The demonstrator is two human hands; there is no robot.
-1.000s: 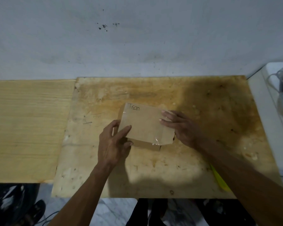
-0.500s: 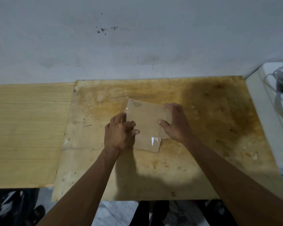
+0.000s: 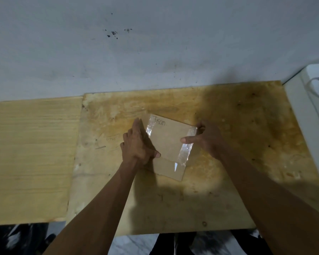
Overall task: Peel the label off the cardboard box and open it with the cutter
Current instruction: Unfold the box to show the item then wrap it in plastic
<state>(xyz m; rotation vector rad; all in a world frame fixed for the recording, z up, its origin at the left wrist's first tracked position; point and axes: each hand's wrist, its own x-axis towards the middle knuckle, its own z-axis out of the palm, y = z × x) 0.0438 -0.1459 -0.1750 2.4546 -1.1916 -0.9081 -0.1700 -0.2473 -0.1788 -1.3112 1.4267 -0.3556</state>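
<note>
**Entry: box held at both sides, label not yet lifted**

Box [image 3: 170, 144]: brown cardboard, centre of frame, lying on the stained board [image 3: 228, 111], turned a little. Handwriting at its upper left corner; shiny clear tape along both side edges.

Left hand [image 3: 137, 146]: fingers straight, laid flat against the box's left side, pressing.

Right hand [image 3: 207, 139]: curled round the right edge, thumb on top.

Cutter: not identifiable in frame.

Risks, judged: tape glare hides the label's edge, so a nail may tear cardboard instead. Light box may slide if one hand lets go. Later, fingers beside the tape line invite a cut.
</note>
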